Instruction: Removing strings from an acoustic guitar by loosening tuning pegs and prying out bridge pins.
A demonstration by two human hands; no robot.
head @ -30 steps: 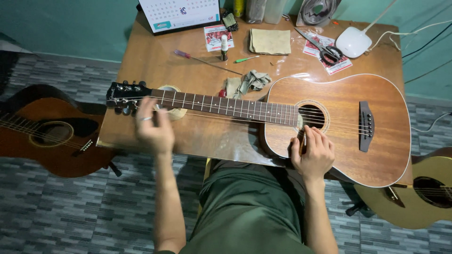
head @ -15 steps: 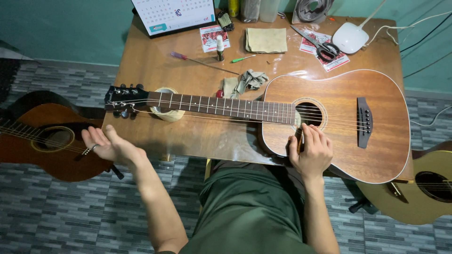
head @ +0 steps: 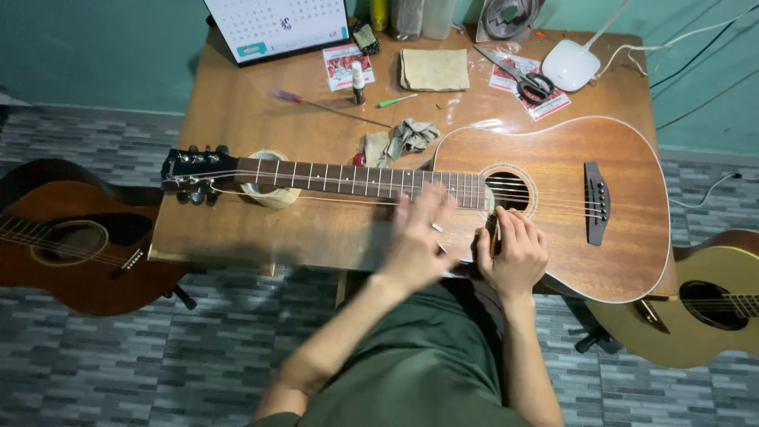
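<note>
- Head camera looks down on a reddish-brown wooden acoustic guitar (head: 553,198) lying flat across a brown wooden table (head: 237,119), headstock at nine o'clock.
- Left hand (head: 419,237), motion-blurred, fingers spread, hovers over the neck where it meets the body.
- Right hand (head: 514,253) rests at six o'clock of the soundhole, fingers curled together around a thin dark object by the strings.
- Black-handled scissors (head: 526,79) lie at twelve o'clock.
</note>
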